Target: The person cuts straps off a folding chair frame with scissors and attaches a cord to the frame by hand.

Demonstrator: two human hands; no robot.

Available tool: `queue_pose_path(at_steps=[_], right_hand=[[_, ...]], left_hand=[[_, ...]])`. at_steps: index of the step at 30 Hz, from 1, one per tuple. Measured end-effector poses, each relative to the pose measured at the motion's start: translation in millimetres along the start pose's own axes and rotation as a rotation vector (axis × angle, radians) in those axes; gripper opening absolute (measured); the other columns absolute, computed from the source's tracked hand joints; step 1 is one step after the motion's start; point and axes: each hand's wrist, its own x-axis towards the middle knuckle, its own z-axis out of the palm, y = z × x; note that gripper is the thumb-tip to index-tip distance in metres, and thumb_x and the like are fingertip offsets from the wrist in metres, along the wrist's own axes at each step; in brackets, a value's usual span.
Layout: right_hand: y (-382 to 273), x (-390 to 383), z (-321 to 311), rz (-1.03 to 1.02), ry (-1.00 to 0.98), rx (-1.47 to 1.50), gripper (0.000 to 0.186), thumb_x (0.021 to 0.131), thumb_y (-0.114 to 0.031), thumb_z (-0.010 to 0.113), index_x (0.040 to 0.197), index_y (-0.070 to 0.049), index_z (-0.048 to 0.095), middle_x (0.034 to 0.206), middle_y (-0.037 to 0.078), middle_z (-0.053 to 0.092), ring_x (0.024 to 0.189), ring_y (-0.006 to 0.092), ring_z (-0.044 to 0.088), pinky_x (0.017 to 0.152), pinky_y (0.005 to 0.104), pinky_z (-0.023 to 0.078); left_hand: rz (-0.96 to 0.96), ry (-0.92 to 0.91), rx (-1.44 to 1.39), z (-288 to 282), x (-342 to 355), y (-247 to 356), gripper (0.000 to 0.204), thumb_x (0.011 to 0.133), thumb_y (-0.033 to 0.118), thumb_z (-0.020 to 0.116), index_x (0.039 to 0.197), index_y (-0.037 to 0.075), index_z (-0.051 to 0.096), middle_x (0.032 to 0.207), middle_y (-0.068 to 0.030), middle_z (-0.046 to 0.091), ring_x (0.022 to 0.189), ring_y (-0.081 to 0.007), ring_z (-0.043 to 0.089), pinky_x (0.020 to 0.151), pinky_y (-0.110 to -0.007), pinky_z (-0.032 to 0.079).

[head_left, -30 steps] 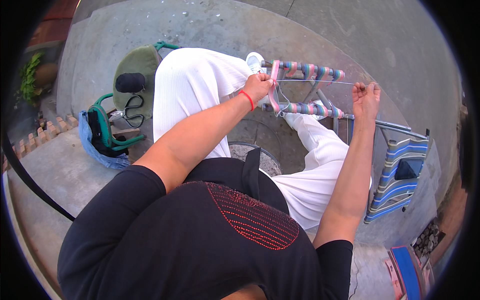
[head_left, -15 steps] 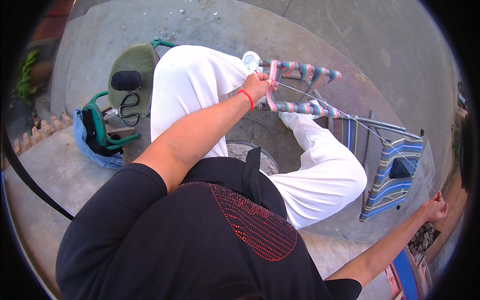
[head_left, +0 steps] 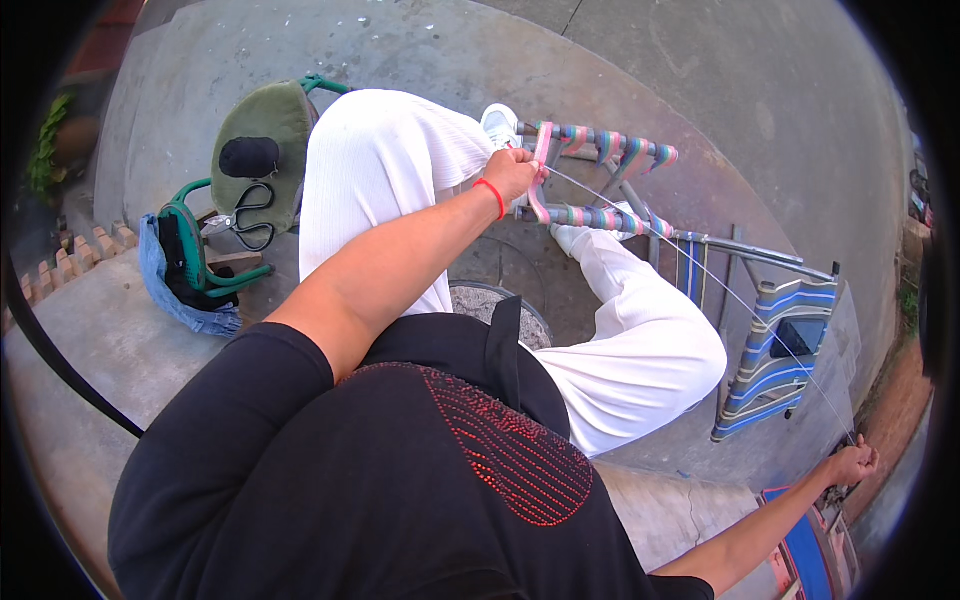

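Observation:
Between my feet stands a metal frame (head_left: 720, 243) whose two bars are wound with pink, blue and green fabric strips. My left hand (head_left: 513, 172), a red band at its wrist, is closed at the near end of the frame, pinching a pink strip (head_left: 543, 145) that spans the two bars. A long white string (head_left: 745, 303) runs taut from beside that hand, across the frame, to the far lower right. There my right hand (head_left: 855, 461), its arm stretched out, is closed on the string. The fingertips of the left hand are partly hidden.
Left of me, a green padded chair (head_left: 270, 105) bears a black bundle (head_left: 249, 157) and black-handled scissors (head_left: 252, 215). Blue denim (head_left: 158, 275) hangs at its armrest. A striped fabric seat (head_left: 765, 402) on the right carries a dark flat device (head_left: 798, 338). A round grey object (head_left: 480, 302) stands between my legs.
My right hand has moved lower and slightly left, still drawing the string taut. My left hand has stayed nearly in place at the pink strip. The view has shifted slightly.

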Motion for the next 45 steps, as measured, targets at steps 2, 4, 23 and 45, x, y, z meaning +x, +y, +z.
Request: queue_pose_path(at_steps=[2,4,23,45], right_hand=[[13,3,-6,-0.016,-0.007,-0.057,0.023,0.082,-0.007,0.042,0.102,0.003,0.042,0.079,0.017,0.062,0.072,0.0187,0.06,0.067,0.0256,0.047],[19,-1,-8,-0.021,0.114,-0.164,0.022,0.082,-0.006,0.042,0.102,0.003,0.042,0.079,0.018,0.062,0.073,0.0197,0.061,0.066,0.0253,0.048],[-291,-418,205,-0.139,-1.307,0.65,0.012,0.073,-0.005,0.057,0.083,-0.009,0.062,0.062,0.008,0.049,0.058,0.0187,0.05,0.055,0.03,0.04],[-285,-425,229,-0.231,-1.165,0.556,0.012,0.07,-0.005,0.058,0.078,-0.011,0.065,0.069,0.012,0.053,0.067,0.0272,0.055,0.062,0.0357,0.043]], left_hand=[[-0.011,0.001,-0.032,0,-2,2,0.014,0.08,0.004,0.047,0.085,-0.004,0.058,0.077,-0.0099,0.062,0.067,-0.0136,0.057,0.063,-0.026,0.046],[-0.021,0.002,-0.062,0,-3,4,0.014,0.082,0.003,0.046,0.086,-0.005,0.057,0.078,-0.0111,0.062,0.067,-0.0142,0.058,0.063,-0.026,0.048],[-0.077,-0.029,-0.185,-12,-9,7,0.013,0.076,-0.001,0.053,0.088,-0.005,0.057,0.079,-0.0126,0.063,0.065,-0.0148,0.061,0.06,-0.024,0.051],[-0.102,-0.045,-0.116,-11,-5,2,0.013,0.081,0.008,0.053,0.087,-0.002,0.059,0.083,-0.011,0.063,0.072,-0.0162,0.061,0.066,-0.028,0.05]])
